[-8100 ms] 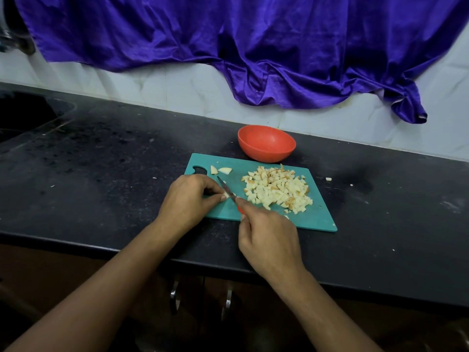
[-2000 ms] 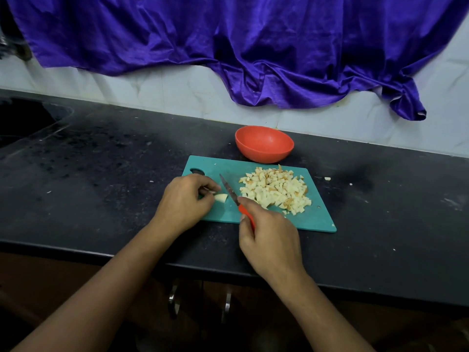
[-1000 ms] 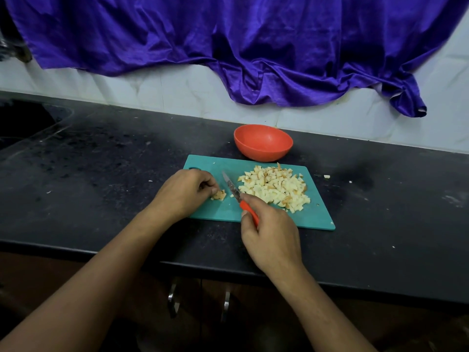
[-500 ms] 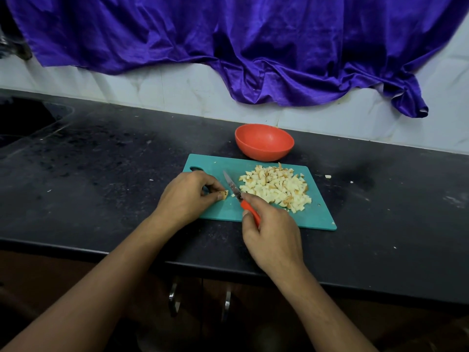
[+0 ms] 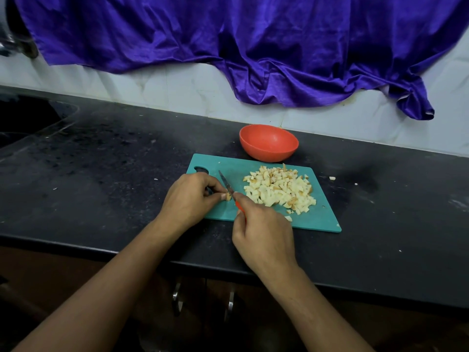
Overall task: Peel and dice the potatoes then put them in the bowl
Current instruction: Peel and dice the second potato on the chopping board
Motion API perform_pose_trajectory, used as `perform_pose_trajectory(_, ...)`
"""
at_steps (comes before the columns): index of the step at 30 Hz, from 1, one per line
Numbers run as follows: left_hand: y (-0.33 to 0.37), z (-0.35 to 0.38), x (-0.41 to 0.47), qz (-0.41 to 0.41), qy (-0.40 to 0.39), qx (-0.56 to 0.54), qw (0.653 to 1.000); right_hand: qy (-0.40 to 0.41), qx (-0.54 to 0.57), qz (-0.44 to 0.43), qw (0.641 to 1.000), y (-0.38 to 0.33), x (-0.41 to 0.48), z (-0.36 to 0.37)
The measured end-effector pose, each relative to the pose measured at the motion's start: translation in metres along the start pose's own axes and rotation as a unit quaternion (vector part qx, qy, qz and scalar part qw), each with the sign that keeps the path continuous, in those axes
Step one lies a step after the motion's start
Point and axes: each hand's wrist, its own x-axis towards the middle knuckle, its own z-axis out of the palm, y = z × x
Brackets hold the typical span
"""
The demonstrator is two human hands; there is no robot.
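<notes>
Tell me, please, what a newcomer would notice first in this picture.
First, the purple cloth draped on the wall behind the counter. Then the orange bowl, standing just behind the teal cutting board with its pile of diced potato. The right hand holds a knife there.

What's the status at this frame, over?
Left hand pinches small potato piece; right hand grips knife, blade at the piece. Diced pile on cutting board, bowl empty. Nothing between pile and bowl.
</notes>
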Motion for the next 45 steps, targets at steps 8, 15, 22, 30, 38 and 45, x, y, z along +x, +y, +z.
perform_pose_trajectory(8, 0.003, -0.002, 0.001, -0.006, -0.003, 0.005, 1.000, -0.010, -0.014, -0.016, 1.000, -0.002, 0.001, -0.001)
perform_pose_trajectory(15, 0.001, -0.002, 0.001, -0.021, 0.007, -0.021, 1.000, -0.034, -0.047, -0.025, 0.998, 0.001, 0.001, -0.002)
perform_pose_trajectory(22, 0.000, -0.003, -0.002, -0.018, 0.014, -0.048, 0.999, 0.019, 0.047, 0.028, 0.998, 0.012, -0.007, -0.008)
perform_pose_trajectory(30, -0.002, -0.003, -0.003, -0.018, 0.014, -0.042, 0.999, 0.019, 0.042, 0.009, 0.999, -0.002, -0.003, -0.001)
perform_pose_trajectory(38, -0.002, -0.002, -0.002, -0.013, 0.025, -0.033, 0.999, -0.010, -0.015, -0.018, 1.000, -0.009, 0.002, 0.003)
perform_pose_trajectory(45, 0.001, -0.004, -0.002, -0.016, 0.016, -0.022, 0.999, -0.043, -0.052, -0.036, 0.997, -0.001, -0.001, -0.003)
